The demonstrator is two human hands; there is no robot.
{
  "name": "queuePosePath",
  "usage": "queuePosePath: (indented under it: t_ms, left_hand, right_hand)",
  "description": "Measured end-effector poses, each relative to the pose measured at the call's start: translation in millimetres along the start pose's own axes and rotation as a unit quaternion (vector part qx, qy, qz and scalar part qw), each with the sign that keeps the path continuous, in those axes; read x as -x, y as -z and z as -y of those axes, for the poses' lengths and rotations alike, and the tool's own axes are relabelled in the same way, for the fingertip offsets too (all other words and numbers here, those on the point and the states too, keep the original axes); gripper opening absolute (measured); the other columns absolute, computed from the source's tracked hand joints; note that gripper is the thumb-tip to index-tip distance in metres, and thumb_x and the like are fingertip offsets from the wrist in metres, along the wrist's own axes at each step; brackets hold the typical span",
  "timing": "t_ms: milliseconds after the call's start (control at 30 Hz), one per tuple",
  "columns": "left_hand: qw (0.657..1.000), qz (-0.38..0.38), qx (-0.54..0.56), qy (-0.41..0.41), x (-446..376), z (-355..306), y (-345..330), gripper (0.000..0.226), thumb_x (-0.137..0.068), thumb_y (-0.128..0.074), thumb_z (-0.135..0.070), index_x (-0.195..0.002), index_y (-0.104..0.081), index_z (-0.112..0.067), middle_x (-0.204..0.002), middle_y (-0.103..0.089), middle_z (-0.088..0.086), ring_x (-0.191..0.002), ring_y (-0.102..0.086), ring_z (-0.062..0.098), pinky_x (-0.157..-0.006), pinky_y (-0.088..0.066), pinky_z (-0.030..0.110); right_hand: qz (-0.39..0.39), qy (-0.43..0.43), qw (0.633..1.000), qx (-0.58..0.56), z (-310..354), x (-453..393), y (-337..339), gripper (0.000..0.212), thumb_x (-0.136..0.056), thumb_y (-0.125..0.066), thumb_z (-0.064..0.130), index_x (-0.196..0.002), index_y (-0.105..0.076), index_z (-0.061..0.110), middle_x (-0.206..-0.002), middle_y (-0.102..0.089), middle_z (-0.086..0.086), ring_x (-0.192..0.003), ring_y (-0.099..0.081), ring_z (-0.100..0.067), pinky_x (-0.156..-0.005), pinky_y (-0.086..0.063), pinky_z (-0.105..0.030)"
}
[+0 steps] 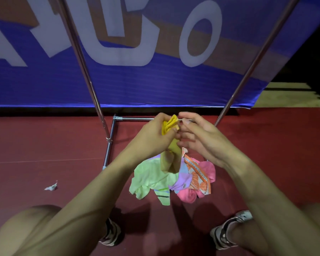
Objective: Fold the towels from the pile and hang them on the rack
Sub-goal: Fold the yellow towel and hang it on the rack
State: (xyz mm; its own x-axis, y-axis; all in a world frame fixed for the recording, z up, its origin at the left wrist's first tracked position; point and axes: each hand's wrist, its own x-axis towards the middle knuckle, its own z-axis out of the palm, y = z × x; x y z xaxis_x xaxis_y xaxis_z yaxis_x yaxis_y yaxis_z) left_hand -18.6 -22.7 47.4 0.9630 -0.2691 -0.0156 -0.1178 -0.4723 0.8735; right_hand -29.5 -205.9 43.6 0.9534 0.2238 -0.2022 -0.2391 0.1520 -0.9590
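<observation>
Two hands meet above the floor: the left hand (151, 134) grips a bunched yellow towel (171, 126), while the right hand (198, 137), fingers loosely spread, touches the same cloth from the other side. Directly below lies a pile of towels (172, 180) in green, lilac, pink and orange, between the metal rack (107, 126) legs on the red floor (44, 141).

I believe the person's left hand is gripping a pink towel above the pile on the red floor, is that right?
Not quite: the head view shows the left hand gripping a yellow towel, not a pink one. The pink towel lies in the pile on the red floor below.
</observation>
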Motion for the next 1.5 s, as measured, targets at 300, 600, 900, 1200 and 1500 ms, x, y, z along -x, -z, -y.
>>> queuePosePath:
  t_ms: [300,600,900,1200,1500]
  left_hand:
    - [0.928,-0.001,0.355,0.116,11,4,63,0.017,-0.107,-0.053,-0.022,-0.116,-0.061,-0.010,-0.087,-0.067,0.005,-0.069,-0.070,0.008,-0.061,-0.060,0.027]
    - [0.916,0.067,0.383,0.100,51,32,118,0.031,-0.100,-0.059,-0.005,-0.131,-0.060,-0.004,-0.104,-0.070,0.011,-0.091,-0.069,0.022,-0.074,-0.062,0.035]
    - [0.994,-0.079,-0.014,0.072,67,83,171,0.031,-0.085,-0.068,-0.042,-0.111,-0.069,-0.024,-0.096,-0.076,-0.008,-0.091,-0.072,0.011,-0.081,-0.058,0.037]
    - [0.977,-0.131,0.157,0.059,61,86,174,0.032,-0.082,-0.078,-0.005,-0.112,-0.067,-0.010,-0.099,-0.077,0.011,-0.087,-0.073,0.019,-0.077,-0.061,0.038]
    - [0.970,-0.231,0.029,0.070,44,83,170,0.026,-0.077,-0.084,-0.008,-0.071,-0.061,-0.017,-0.047,-0.052,-0.013,-0.043,-0.044,0.003,-0.045,-0.033,0.017]
  right_hand:
    - [-0.115,-0.186,0.961,0.167,-163,38,16,0.088,-0.069,-0.092,0.046,-0.142,-0.044,0.040,-0.139,-0.065,0.007,-0.123,-0.066,-0.016,-0.103,-0.056,-0.043]
    - [-0.227,-0.251,0.934,0.114,-173,-10,-32,0.016,-0.099,-0.057,0.011,-0.098,-0.073,0.012,-0.078,-0.072,-0.002,-0.069,-0.065,-0.017,-0.068,-0.055,-0.029]
    - [-0.283,-0.223,0.923,0.133,-55,-79,-9,0.040,-0.099,-0.034,0.009,-0.068,-0.059,0.010,-0.039,-0.044,0.006,-0.027,-0.033,-0.004,-0.032,-0.019,-0.014]
    - [-0.176,0.023,0.945,-0.273,103,-105,-53,0.024,-0.097,-0.045,0.001,-0.110,-0.065,0.003,-0.097,-0.078,-0.012,-0.093,-0.075,-0.022,-0.077,-0.062,-0.037]
    - [-0.004,0.001,1.000,-0.023,225,-114,-117,0.038,-0.101,-0.053,0.043,-0.092,-0.079,0.017,-0.090,-0.077,-0.006,-0.086,-0.074,-0.023,-0.085,-0.060,-0.038]
